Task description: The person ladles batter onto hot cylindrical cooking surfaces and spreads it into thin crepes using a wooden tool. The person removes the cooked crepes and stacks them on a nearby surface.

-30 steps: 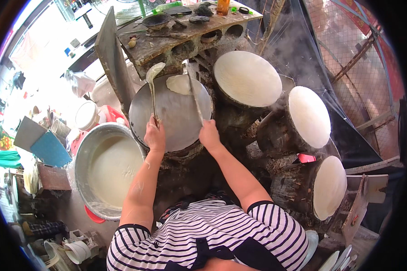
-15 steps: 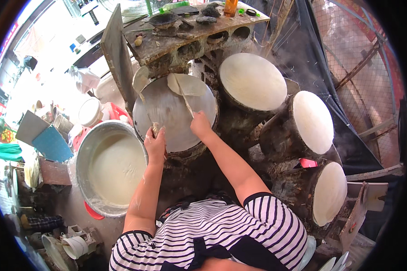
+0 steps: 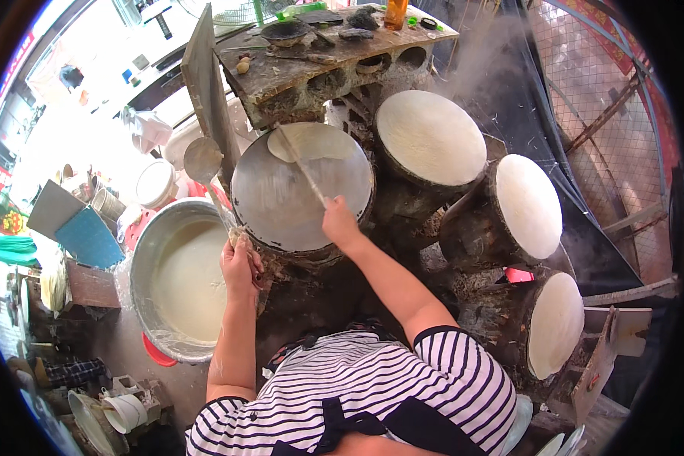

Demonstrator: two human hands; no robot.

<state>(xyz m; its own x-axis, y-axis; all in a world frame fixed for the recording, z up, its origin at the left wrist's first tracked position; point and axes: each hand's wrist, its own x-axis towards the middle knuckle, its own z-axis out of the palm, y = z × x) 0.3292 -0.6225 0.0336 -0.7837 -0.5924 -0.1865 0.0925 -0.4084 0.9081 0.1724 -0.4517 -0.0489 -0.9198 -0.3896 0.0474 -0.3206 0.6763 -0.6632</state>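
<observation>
My left hand (image 3: pixel 239 262) grips the handle of a metal ladle (image 3: pixel 203 159), whose bowl is raised beside the round grey griddle (image 3: pixel 281 205). My right hand (image 3: pixel 340 224) holds a long thin stick (image 3: pixel 302 166) that reaches across the griddle to a pale thin sheet of batter (image 3: pixel 311 140) lying at its far edge. The rest of the griddle surface is bare and grey. A large metal basin of pale batter (image 3: pixel 181 283) sits just left of my left hand.
Three more round steamers covered with white sheets stand to the right: one (image 3: pixel 432 137) at the back, one (image 3: pixel 530 204) in the middle, one (image 3: pixel 556 323) nearest. A dirty wooden shelf (image 3: pixel 319 49) with small items is behind. Buckets and boxes (image 3: pixel 83 228) crowd the left.
The ladle has left the griddle and now sits to its left, held lower by my left hand. My right hand pulled back toward the near rim; the batter sheet stays at the far edge.
</observation>
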